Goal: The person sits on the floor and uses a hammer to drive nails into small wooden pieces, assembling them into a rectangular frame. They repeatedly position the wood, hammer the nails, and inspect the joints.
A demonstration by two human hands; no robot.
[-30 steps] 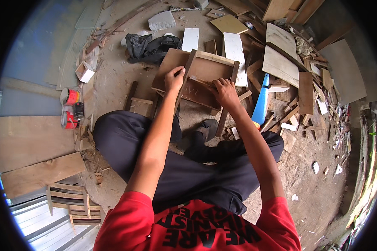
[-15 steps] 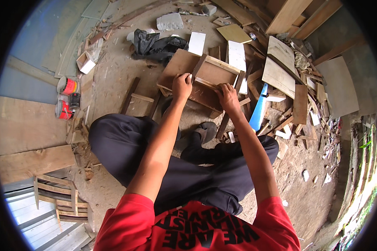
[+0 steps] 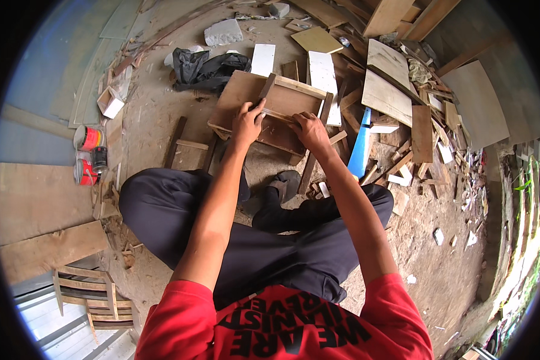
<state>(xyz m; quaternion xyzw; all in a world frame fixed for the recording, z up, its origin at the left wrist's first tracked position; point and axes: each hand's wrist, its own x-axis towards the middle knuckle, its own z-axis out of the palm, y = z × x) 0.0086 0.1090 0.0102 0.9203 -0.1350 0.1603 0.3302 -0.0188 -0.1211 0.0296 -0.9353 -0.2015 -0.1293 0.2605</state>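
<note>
A small wooden frame of narrow strips (image 3: 300,87) lies on a brown board structure (image 3: 231,99) in front of my crossed legs. My left hand (image 3: 246,125) is closed on the frame's near left corner, its fingers against the dark side strip (image 3: 266,89). Further right, my right hand (image 3: 311,132) grips the near strip of the same frame, close to its right corner. The undersides of both hands' grips are hidden. A dark strip (image 3: 326,108) forms the frame's right side.
A blue tapered tool like a handsaw (image 3: 359,147) lies to the right, beside scattered wood offcuts (image 3: 422,133). White boards (image 3: 323,78) and a black plastic bag (image 3: 204,71) are beyond the frame. Paint cans (image 3: 89,138) stand at left. Dark wooden pieces (image 3: 175,142) lie nearer me.
The whole view has shifted, so the scene sits a little further left. My left fingers now reach slightly further along the side strip. Both hands stay on the frame.
</note>
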